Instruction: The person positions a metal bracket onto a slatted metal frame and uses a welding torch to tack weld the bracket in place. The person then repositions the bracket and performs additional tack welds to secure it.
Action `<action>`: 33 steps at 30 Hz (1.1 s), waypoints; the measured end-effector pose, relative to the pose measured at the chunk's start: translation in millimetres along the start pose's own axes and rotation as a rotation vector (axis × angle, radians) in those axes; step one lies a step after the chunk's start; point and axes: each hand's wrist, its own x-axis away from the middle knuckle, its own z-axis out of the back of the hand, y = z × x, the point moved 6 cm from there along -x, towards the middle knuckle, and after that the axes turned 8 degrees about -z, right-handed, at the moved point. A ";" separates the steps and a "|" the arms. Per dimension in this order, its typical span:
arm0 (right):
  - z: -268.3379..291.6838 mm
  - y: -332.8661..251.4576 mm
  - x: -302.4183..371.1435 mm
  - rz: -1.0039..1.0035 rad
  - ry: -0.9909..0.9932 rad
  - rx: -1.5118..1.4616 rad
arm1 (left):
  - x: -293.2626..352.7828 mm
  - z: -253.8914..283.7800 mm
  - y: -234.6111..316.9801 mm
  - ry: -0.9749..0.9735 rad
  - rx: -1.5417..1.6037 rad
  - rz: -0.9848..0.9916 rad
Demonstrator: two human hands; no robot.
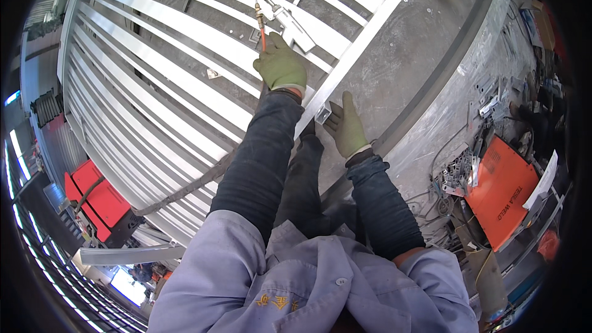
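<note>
My left hand [282,66], in a green glove, is closed around the orange tube [263,38] running from a brass fitting beside a silver handheld welding gun [296,29]. The gun lies over the white slats, its metal nozzle pointing away from me. My green-gloved right hand [349,128] has its thumb raised and its fingers stretched out to the left. Its fingertips touch a small square metal piece [322,113] against the right side of a long silver rail [364,40]. The palm side of this glove looks grey.
A large panel of white metal slats [142,65] fills the left. Beyond the grey table edge [431,95] lie loose metal brackets [490,108]. An orange machine [502,188] stands at right, a red machine [98,197] at left.
</note>
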 end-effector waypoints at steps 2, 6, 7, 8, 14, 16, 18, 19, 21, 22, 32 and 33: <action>2.2 2.3 -1.5 0.001 0.004 -0.002 | -14.9 -2.5 -10.4 -0.090 0.033 0.004; 4.4 4.0 -3.7 0.032 0.020 -0.013 | 5.0 28.9 -28.1 0.056 0.299 -0.059; 4.3 3.7 -1.5 0.043 0.033 -0.020 | 14.7 44.1 -39.1 0.110 0.410 -0.119; 0.6 1.0 4.8 0.050 0.038 -0.017 | 27.4 64.9 -51.6 0.152 0.502 -0.148; -13.6 -7.1 20.3 0.054 0.069 -0.013 | 125.0 139.5 -118.5 -0.053 0.983 -0.245; -5.2 -2.4 8.8 0.055 0.073 -0.019 | 155.3 135.3 -137.3 -0.225 1.089 -0.132; -1.4 -1.3 4.4 0.057 0.082 -0.009 | 179.5 127.2 -146.3 -0.428 1.111 -0.062; -1.1 1.3 2.3 0.059 0.079 -0.012 | 188.4 118.9 -152.5 -0.467 1.058 -0.058; 0.3 1.7 3.6 0.074 0.084 -0.010 | 201.9 98.3 -160.8 -0.586 1.055 -0.064; 0.2 1.9 3.6 0.077 0.081 -0.010 | 205.8 88.5 -162.3 -0.612 1.069 -0.086; 3.5 6.7 2.8 0.123 0.136 -0.073 | 192.4 65.1 -153.1 -0.723 1.150 -0.172; 2.1 6.4 4.7 0.132 0.135 -0.072 | 190.0 63.1 -152.3 -0.731 1.136 -0.168</action>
